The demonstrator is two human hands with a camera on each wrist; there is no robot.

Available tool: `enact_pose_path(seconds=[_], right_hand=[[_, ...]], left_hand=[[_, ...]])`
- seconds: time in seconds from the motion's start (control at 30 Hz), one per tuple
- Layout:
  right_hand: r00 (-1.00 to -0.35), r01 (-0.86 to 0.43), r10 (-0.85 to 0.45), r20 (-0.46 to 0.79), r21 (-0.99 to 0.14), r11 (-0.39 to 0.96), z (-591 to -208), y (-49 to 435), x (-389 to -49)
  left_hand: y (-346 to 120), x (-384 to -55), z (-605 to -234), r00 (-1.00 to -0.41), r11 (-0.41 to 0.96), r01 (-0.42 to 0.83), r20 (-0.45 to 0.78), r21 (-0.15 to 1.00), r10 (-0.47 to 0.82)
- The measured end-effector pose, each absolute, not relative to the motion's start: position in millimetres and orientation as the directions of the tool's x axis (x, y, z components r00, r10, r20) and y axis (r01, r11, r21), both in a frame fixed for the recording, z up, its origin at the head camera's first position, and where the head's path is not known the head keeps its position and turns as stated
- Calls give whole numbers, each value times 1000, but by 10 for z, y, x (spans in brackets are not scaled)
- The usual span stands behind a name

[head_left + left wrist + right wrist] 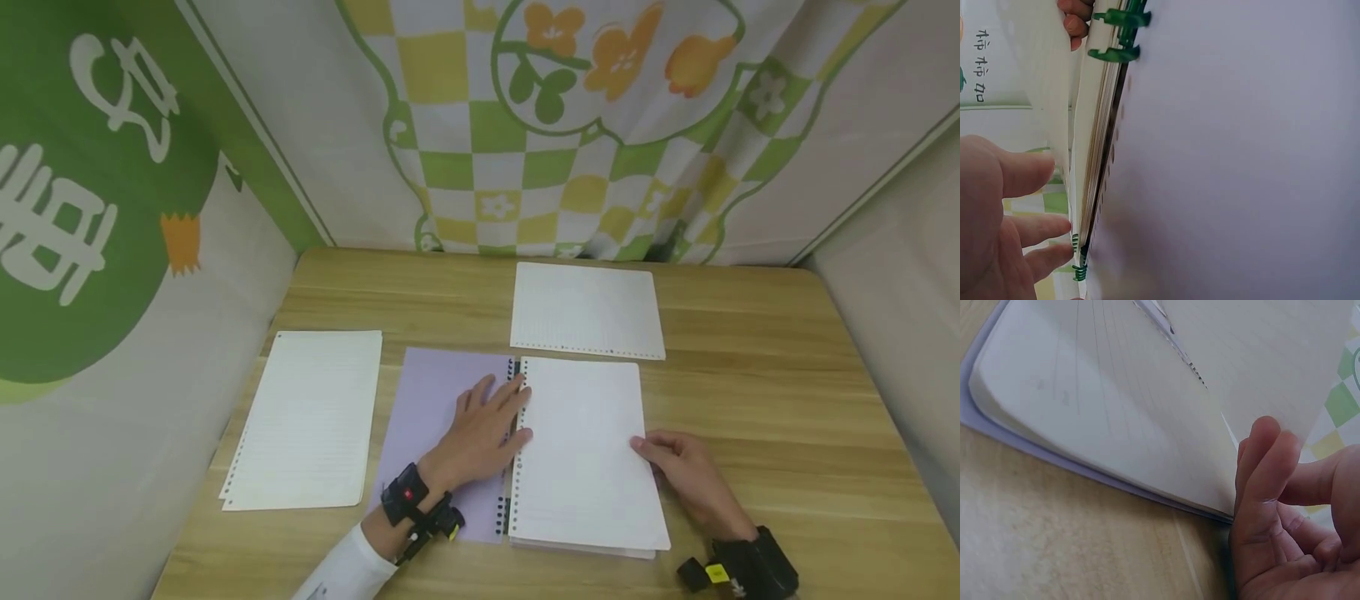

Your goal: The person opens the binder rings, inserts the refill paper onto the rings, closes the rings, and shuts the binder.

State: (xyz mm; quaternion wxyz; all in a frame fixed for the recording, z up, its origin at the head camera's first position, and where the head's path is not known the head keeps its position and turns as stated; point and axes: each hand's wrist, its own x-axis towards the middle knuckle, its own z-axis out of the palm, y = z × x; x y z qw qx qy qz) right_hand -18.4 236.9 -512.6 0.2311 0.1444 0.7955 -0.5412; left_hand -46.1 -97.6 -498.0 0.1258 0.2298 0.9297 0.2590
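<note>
A loose-leaf binder lies spread flat, its purple cover [431, 392] to the left and a stack of lined pages [1079, 400] to the right. Green binder rings [1124, 19] run along the spine and stand apart in the left wrist view. Above the stack is a white sheet [581, 467] with a row of punched holes on its left side. My left hand [476, 437] reaches across the cover, fingers spread, fingertips at the holed edge. My right hand [690, 475] pinches the sheet's right edge between thumb and fingers, raising it off the pages.
Left of the binder lie a few overlapping lined sheets [307, 421] with punched holes. Another punched sheet [587, 308] lies sideways behind the binder. All rest on a wooden table [780, 400], with a patterned curtain [498, 158] hanging at its back edge.
</note>
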Motion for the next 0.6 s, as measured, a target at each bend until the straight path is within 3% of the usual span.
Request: enact_pose_path(seconds=[0.6], right_hand=[[-853, 467, -66, -518, -813, 349, -5114, 2400, -198]], left_hand=[[-967, -510, -4974, -859, 782, 352, -155, 514, 488]])
